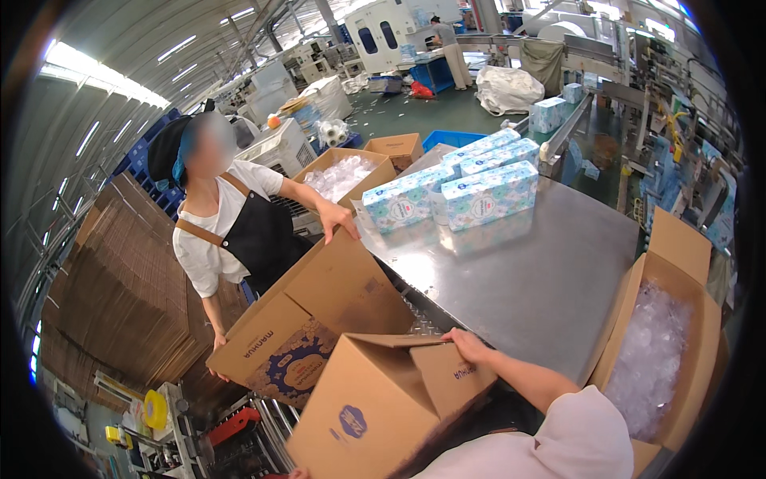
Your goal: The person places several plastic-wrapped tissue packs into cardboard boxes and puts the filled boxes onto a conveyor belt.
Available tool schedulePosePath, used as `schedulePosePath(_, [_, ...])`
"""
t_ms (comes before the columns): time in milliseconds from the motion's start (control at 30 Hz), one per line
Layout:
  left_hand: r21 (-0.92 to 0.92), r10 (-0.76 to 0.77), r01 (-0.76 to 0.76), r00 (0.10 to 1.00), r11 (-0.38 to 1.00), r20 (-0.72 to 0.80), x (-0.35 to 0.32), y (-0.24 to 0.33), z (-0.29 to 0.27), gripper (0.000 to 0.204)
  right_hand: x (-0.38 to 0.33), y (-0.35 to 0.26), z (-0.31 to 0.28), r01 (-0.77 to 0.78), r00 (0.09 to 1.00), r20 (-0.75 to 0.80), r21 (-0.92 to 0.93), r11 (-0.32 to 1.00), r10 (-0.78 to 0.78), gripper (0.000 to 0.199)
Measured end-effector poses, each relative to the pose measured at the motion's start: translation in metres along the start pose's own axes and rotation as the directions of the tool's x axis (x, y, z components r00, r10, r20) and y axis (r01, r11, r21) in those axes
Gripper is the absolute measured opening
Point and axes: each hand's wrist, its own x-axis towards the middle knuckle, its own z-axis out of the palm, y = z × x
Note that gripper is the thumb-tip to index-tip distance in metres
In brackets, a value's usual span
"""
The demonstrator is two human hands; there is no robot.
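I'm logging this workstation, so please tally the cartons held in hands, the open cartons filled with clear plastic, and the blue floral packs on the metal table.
Held cartons: 2
Plastic-filled cartons: 2
Blue floral packs: 4 visible
Total: 8

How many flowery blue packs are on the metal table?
4 visible: a front pack, a left pack, then a middle pack and a rear pack behind the front one. More may be hidden.
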Motion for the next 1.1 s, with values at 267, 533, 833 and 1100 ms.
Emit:
schedulePosePath(267, [-0.018, 0.394, -0.394, 0.919, 0.919, -0.019, -0.085, 0.117, -0.08, 0.057, -0.013, -0.019, 0.099, -0.614, 0.789, 0.51, 0.633, 0.472, 0.343, 0.087])
schedulePosePath(533, [0.529, -0.001, -0.561, 0.686, 0.637, 0.728, -0.161, 0.097, 0.081, 0.054, 0.003, -0.046, 0.079, -0.145, 0.957, 0.261, 0.041, 0.989, 0.13, 0.063])
schedulePosePath(833, [0.196, 0.233, -0.91, 0.294, 0.366, 0.927, -0.147, 0.025, 0.089, 0.053, -0.078, -0.165, 0.1, 0.318, 0.75, 0.661, -0.349, 0.881, -0.009, 0.073])
schedulePosePath(1100, [0.848, 0.344, -0.474, 0.857, 0.238, 0.383, -0.128, 0.085, 0.056, 0.074, -0.076, -0.15, 0.118, 0.219, 0.806, 0.589, -0.386, 0.896, 0.057, 0.07])
